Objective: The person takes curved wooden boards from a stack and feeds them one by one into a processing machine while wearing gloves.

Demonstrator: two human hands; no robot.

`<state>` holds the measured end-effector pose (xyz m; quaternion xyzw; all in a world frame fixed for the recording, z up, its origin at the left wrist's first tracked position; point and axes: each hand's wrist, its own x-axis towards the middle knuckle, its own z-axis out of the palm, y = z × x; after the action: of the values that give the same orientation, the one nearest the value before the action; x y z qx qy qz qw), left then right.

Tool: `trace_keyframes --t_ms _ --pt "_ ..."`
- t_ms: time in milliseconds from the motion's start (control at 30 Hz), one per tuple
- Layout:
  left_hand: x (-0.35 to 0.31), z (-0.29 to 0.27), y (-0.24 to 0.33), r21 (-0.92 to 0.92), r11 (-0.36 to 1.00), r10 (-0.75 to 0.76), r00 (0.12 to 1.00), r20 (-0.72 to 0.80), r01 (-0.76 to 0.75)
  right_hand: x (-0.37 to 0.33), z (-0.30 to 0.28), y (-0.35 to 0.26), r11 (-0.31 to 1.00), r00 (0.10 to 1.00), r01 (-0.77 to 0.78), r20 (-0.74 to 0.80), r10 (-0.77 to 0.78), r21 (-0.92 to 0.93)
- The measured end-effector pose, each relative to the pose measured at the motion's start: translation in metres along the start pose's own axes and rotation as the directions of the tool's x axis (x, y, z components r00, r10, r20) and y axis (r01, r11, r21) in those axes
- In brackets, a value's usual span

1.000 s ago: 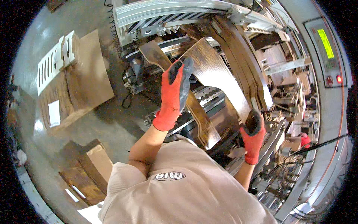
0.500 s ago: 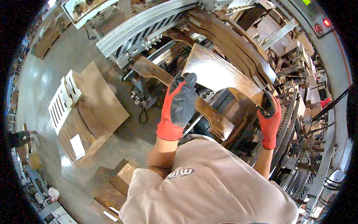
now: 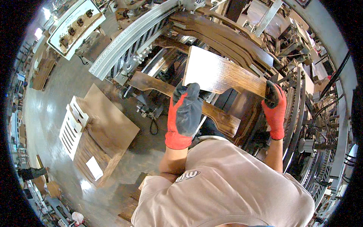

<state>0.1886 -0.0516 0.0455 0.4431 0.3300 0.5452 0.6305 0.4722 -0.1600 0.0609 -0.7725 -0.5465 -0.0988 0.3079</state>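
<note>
Brown-grained panel (image 3: 224,72); red-black gloves (image 3: 184,115)

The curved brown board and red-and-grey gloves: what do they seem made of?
Curved brown board: streaky grain suggests wood, possibly veneer; bright glare, a glossy finish. Red-and-grey gloves: apparently matt red fabric, with smooth-looking dark palms suggesting a rubbery coating.
</note>
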Motion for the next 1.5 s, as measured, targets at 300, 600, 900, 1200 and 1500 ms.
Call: trace_keyframes --t_ms 300,600,900,1200,1500 --pt "0.003 0.006 0.018 0.122 0.992 -0.045 0.999 0.001 0.044 0.003 -0.004 -0.002 0.999 0.998 0.036 -0.055 -0.037 -0.014" --pt "0.005 0.007 0.022 -0.045 0.991 -0.124 0.992 0.006 0.124 0.004 -0.003 0.002 0.999 0.996 0.003 -0.088 -0.006 -0.032" --pt "0.02 -0.019 -0.023 -0.514 0.841 -0.165 0.985 0.054 0.169 0.009 -0.004 -0.009 0.999 0.997 0.037 -0.06 -0.039 -0.027" --pt "0.059 -0.04 -0.072 -0.238 0.965 0.021 0.931 -0.365 -0.115 0.114 0.058 0.022 0.969 0.996 0.092 -0.031 -0.087 0.231" --pt "0.061 -0.091 -0.149 -0.084 0.99 -0.141 0.701 -0.699 0.115 0.27 0.151 0.031 0.996 0.995 0.075 0.075 -0.072 -0.043"
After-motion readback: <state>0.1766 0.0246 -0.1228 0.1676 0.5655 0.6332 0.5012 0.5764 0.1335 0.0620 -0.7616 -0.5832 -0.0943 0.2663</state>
